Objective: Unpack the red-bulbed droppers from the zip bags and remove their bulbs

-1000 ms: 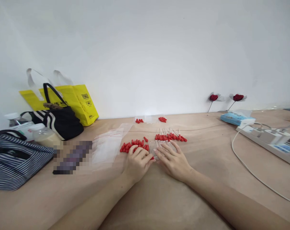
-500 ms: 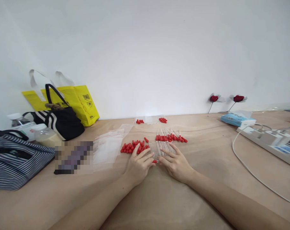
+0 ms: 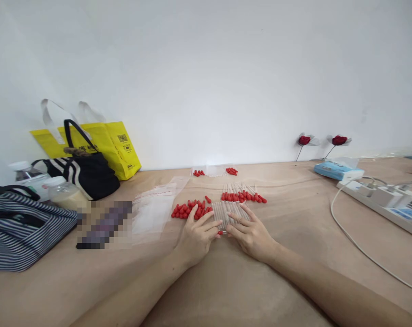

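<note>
My left hand [image 3: 199, 236] is closed at thumb and fingertips around a small red rubber bulb [image 3: 220, 232], its upper fingers spread. From the bulb a short bit of clear tube shows towards my right hand [image 3: 251, 236], whose thumb and fingers close on that tube; the rest is hidden. Just beyond both hands lies a row of clear glass dropper tubes [image 3: 221, 212]. Loose red bulbs [image 3: 181, 210] are heaped beyond my left hand. Farther back, droppers with red bulbs [image 3: 243, 195] lie with their tubes pointing towards the wall.
Clear plastic bags [image 3: 154, 209] lie left of the bulbs. A small bag with red bulbs [image 3: 198, 173] is by the wall. Bags, jars [image 3: 67, 193] and a pixelated object [image 3: 106, 225] stand left. A tissue pack [image 3: 337, 170], power strip [image 3: 383, 200] and white cable [image 3: 342, 236] are right.
Both hands have shifted very slightly towards me, with the bulb and tube between them. Less of the red bulb shows beside my left fingertips. The heaps and rows look the same.
</note>
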Demonstrator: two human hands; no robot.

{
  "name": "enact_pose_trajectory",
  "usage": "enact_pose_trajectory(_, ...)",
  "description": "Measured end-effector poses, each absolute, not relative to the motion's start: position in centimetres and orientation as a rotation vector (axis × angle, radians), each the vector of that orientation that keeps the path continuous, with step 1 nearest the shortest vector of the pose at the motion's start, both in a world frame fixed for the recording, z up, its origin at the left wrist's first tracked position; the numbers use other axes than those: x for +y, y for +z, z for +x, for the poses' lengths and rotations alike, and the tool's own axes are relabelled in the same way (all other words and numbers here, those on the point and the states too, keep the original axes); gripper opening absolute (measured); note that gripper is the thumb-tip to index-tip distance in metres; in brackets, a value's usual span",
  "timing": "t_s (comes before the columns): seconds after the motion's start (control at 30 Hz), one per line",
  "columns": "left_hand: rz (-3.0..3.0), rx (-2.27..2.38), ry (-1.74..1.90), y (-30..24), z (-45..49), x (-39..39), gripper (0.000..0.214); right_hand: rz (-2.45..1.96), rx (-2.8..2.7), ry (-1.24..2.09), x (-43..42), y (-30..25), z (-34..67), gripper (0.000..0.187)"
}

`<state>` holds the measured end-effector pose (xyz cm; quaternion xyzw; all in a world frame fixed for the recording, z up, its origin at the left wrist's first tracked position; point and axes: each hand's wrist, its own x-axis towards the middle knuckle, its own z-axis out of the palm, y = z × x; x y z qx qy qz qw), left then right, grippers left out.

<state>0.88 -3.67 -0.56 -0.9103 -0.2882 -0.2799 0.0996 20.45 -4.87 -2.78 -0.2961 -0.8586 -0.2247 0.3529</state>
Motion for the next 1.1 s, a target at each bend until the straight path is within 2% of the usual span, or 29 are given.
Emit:
enact_pose_trajectory(0.27,-2.658,-0.847,-0.817,-0.4,0.3,-3.5,0.024,-0.809,-2.183,-0.54,-5.0,-2.9,20.9,0.021)
enact_pose_trajectory(0.43,-2.49,-1.046,-0.883,0.1,-1.1,-2.7,0.022,-1.184,-2.038,-0.344,-4.4,-2.7,23.1,0.021)
enact_pose_trajectory(0.63,-2.478,-1.396,-1.084,1.3,-1.2,-0.7,0.023,-1.422,-1.883,-0.244,-2.8,-3.1,25.2,0.031)
enact_pose_trajectory(0.73,-2.426,-1.631,-0.945,2.4,-1.1,1.1,0.019,-1.492,-1.838,-0.2,-2.5,-3.6,25.8,0.033)
enact_pose_trajectory(0.83,-2.386,-1.83,-0.733,3.2,-0.5,2.8,0.019,-1.547,-1.828,-0.142,-2.3,-4.1,26.0,0.028)
enact_pose_trajectory(1.0,-2.411,-1.947,-0.581,3.6,1.2,4.0,0.01,-1.547,-1.792,-0.197,-1.5,-5.0,25.7,0.025)
enact_pose_trajectory(1.1,-2.405,-1.98,-0.534,3.8,2.0,3.9,0.019,-1.532,-1.784,-0.206,-1.0,-5.3,25.3,0.027)
